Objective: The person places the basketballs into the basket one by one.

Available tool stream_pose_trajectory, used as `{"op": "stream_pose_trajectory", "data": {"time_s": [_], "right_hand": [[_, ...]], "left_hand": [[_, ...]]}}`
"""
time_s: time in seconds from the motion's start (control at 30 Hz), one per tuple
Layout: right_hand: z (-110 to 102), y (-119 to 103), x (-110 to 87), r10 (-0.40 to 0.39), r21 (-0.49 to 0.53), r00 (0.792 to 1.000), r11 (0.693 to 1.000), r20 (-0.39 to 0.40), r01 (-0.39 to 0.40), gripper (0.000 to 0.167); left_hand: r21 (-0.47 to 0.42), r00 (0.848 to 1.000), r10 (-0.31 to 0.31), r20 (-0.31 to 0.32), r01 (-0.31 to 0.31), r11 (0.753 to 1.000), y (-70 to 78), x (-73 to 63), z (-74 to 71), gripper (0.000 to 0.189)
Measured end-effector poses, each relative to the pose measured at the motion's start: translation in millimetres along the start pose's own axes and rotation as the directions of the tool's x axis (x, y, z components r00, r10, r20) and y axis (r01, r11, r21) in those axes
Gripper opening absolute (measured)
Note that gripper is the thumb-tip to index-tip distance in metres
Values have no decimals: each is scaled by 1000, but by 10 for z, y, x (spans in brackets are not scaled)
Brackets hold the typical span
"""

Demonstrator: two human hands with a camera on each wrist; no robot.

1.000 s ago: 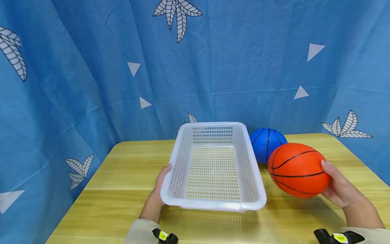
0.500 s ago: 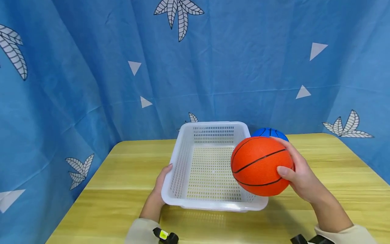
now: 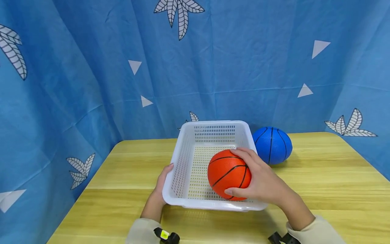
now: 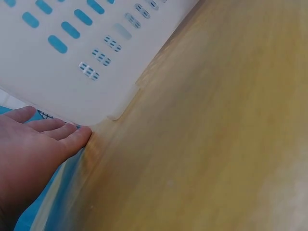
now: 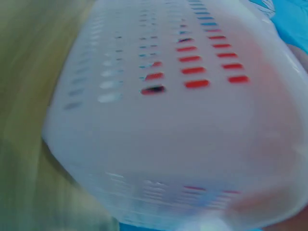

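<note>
A white perforated plastic basket (image 3: 182, 149) stands on the wooden table. My left hand (image 3: 162, 181) is at its left side, with a fingertip right at the rim. In the left wrist view the fingers (image 4: 72, 139) of that hand lie fairly straight along the basket's outer wall (image 4: 62, 82). My right hand (image 3: 259, 179) grips an orange-red basketball (image 3: 223, 173) with black lines from its right side, thumb in front and fingers over the top. The ball is inside the basket, in its front right part; its red shows through the slots of the basket wall (image 5: 159, 130) in the right wrist view.
A blue basketball (image 3: 272, 145) sits on the table behind and right of the basket, close to its rim. The wooden table (image 3: 122, 176) ends at a blue curtain (image 3: 237, 61) with leaf and triangle prints, hanging behind and to the left.
My right hand has carried the orange-red basketball leftward from beside the basket, over its right rim and down into it. The blue ball shows fully again. My left hand stays at the basket.
</note>
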State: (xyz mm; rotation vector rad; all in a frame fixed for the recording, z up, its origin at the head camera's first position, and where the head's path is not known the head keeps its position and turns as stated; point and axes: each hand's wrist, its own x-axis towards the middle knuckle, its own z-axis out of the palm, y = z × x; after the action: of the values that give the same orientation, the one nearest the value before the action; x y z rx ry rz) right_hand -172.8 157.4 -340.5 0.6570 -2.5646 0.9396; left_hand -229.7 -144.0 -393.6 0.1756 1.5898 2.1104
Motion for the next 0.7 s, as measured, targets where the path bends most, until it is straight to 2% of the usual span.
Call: {"op": "stream_pose_trajectory", "data": {"time_s": [0.2, 0.33, 0.47, 0.53, 0.6, 0.67, 0.7], "right_hand": [[115, -23, -1, -46, -123, 998, 991, 46, 51, 88], [135, -42, -6, -20, -150, 997, 988, 80, 32, 86], [123, -37, 9, -35, -145, 996, 988, 86, 47, 81], [89, -8, 22, -29, -110, 997, 993, 67, 37, 76], [36, 57, 44, 1, -36, 1000, 999, 15, 0, 70], [-36, 161, 64, 85, 34, 995, 996, -58, -83, 65], [-72, 231, 72, 136, 66, 985, 989, -108, -129, 63]], "left_hand": [[-2, 1000, 11, 9, -11, 1000, -11, 6, -20, 66], [7, 1000, 13, 18, -13, 1000, -1, 6, -23, 67], [6, 1000, 14, 23, -14, 1000, 0, 7, -32, 67], [6, 1000, 15, 17, -15, 1000, -2, 4, -36, 66], [2, 1000, 20, 17, -20, 1000, -2, 6, -40, 66], [-3, 1000, 25, 16, -25, 1000, 3, 4, -36, 66], [-6, 999, 28, 19, -28, 1000, 6, 6, -33, 66]]}}
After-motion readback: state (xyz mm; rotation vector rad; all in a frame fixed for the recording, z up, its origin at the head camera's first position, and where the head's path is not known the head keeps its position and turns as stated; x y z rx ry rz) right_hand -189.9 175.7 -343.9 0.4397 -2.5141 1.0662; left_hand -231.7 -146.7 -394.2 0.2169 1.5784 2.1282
